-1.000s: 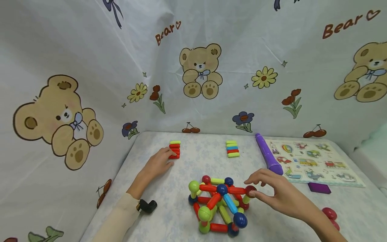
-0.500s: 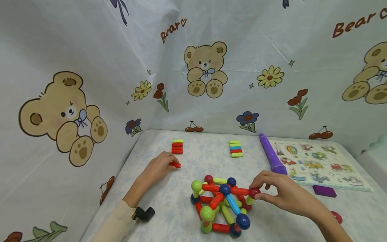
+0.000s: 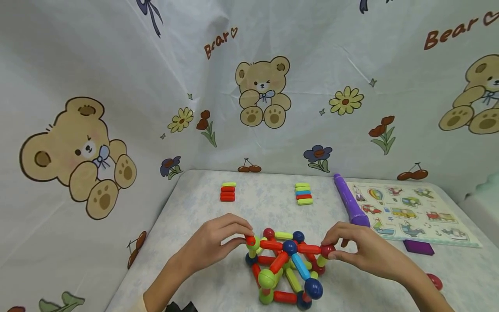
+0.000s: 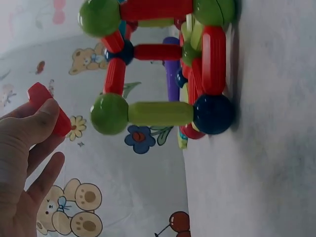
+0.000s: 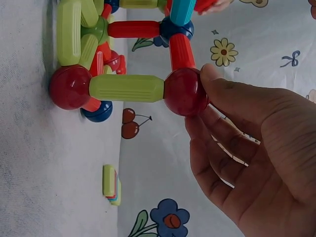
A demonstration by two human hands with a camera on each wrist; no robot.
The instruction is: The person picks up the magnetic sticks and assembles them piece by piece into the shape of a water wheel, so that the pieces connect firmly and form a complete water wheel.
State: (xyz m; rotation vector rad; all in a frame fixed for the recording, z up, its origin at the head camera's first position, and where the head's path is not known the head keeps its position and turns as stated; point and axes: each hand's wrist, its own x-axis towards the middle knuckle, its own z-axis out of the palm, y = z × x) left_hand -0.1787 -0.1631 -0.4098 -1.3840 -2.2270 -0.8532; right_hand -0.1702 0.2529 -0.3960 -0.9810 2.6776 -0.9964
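Note:
A framework of coloured rods and balls [image 3: 290,247] stands on the table in front of me. Between thumb and fingers my left hand [image 3: 214,240] pinches a red rod [image 4: 49,109], held just above the framework's upper left green ball [image 4: 109,114]. In the left wrist view a gap shows between that rod and the ball. At the opposite corner my right hand [image 3: 364,249] pinches the dark red ball [image 5: 186,92], which joins a yellow-green rod [image 5: 127,88] and a red rod.
Behind the framework lie two short rows of rods, the left row [image 3: 228,192] and the right row [image 3: 303,193]. A purple stick-like object [image 3: 351,200], a picture board [image 3: 413,212], a purple block [image 3: 419,247] and a red ball [image 3: 434,281] lie on the right.
My left hand took a red rod from the left row and carried it toward me and right, to the framework's upper left corner. My right hand closed its fingers on the dark red ball.

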